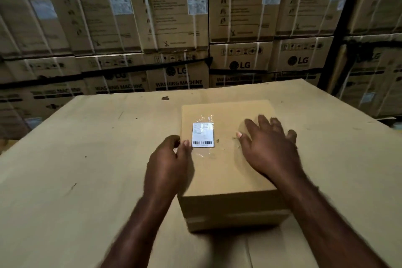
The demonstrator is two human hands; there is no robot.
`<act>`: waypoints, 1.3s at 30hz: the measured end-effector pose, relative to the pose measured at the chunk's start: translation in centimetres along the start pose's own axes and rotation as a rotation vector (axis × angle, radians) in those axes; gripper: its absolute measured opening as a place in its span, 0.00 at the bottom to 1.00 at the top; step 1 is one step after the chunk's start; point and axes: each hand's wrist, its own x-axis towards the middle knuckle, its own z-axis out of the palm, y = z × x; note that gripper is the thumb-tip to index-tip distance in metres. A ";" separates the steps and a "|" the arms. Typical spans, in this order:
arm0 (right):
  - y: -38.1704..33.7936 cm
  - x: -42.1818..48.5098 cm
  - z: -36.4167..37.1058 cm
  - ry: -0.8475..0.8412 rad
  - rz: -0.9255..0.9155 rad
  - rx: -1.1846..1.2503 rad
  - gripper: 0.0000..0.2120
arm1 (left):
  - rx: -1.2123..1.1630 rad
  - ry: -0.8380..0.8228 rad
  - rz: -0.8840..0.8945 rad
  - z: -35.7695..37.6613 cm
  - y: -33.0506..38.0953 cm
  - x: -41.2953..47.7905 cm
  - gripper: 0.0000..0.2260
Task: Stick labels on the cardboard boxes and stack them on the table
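A plain cardboard box [226, 172] stands on the cardboard-covered table [76, 159], in the middle of the view. A second box edge shows right beneath it, so it seems to rest on another box. A white barcode label [202, 134] under clear tape sits on the left part of its top. My left hand [168, 163] is at the box's left edge, its thumb lying on the top beside the label. My right hand [267, 146] hovers or rests with spread fingers over the right part of the top; contact is unclear.
Behind the table rises a wall of large strapped LG washing-machine cartons [180, 28]. More cartons stand at the right [374, 76]. A small dark mark [165, 98] lies on the table's far part.
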 end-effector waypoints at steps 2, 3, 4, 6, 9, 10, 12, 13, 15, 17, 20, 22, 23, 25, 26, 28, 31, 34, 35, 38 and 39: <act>-0.2 -0.1 0.0 0.021 -0.009 0.023 0.27 | 0.001 0.115 0.218 0.1 -0.4 -0.4 0.13; -0.3 -0.2 0.0 0.025 -0.012 0.028 0.26 | 0.022 0.122 0.334 0.1 -0.8 -0.4 0.14; -0.3 -0.4 0.1 0.032 -0.016 0.026 0.26 | 0.058 0.109 0.448 0.1 -1.1 -0.2 0.14; -0.5 -0.8 0.2 0.049 -0.024 0.014 0.25 | 0.164 0.053 0.658 -0.1 -1.5 0.3 0.15; -0.4 -1.0 0.2 0.063 -0.026 0.016 0.26 | 0.315 -0.086 0.791 -0.6 -0.6 0.6 0.17; -0.3 -1.1 0.1 0.065 -0.026 0.021 0.26 | 0.319 -0.118 0.779 -0.8 -0.2 0.5 0.17; -0.2 -1.3 0.1 0.067 -0.028 0.032 0.27 | 0.330 -0.149 0.739 -1.2 0.7 0.2 0.16; -0.2 -1.4 0.1 0.070 -0.028 0.037 0.27 | 0.351 -0.153 0.734 -1.3 1.0 0.1 0.15; 0.0 -1.8 0.1 0.082 -0.027 0.043 0.27 | 0.387 -0.154 0.753 -1.6 1.6 -0.3 0.11; 0.1 -2.3 0.0 0.094 -0.025 0.049 0.27 | 0.410 -0.140 0.780 -1.7 2.0 -0.9 0.09; 0.3 -2.8 0.0 0.097 -0.028 0.058 0.27 | 0.436 -0.098 0.799 -1.8 1.9 -1.8 0.09; 0.3 -2.9 0.0 0.097 -0.029 0.062 0.27 | 0.418 -0.074 0.805 -2.0 1.9 -2.5 0.10; 0.4 -2.8 0.0 0.096 -0.028 0.061 0.27 | 0.409 -0.071 0.810 -2.1 1.9 -2.8 0.09; 0.4 -2.8 0.0 0.093 -0.026 0.058 0.27 | 0.377 -0.076 0.810 -2.3 1.9 -3.1 0.09; 0.4 -2.9 0.0 0.096 -0.026 0.059 0.27 | 0.349 -0.081 0.794 -2.3 1.8 -3.1 0.09; 0.4 -2.9 0.1 0.106 -0.028 0.058 0.27 | 0.300 -0.090 0.759 -2.1 1.5 -3.0 0.10; 0.4 -3.0 0.2 0.119 -0.034 0.064 0.27 | 0.335 -0.058 0.772 -1.6 1.2 -3.0 0.11; 0.3 -3.4 0.3 0.126 -0.044 0.071 0.27 | 0.390 0.018 0.794 -1.2 1.0 -3.5 0.09; 0.3 -3.5 0.4 0.125 -0.044 0.073 0.27 | 0.392 0.041 0.784 -1.0 0.9 -3.7 0.08; 0.4 -3.8 0.3 0.132 -0.042 0.086 0.27 | 0.384 0.088 0.770 -0.5 0.6 -4.0 0.09; 0.5 -3.9 0.3 0.153 -0.058 0.096 0.26 | 0.381 0.102 0.774 -0.4 0.5 -4.1 0.09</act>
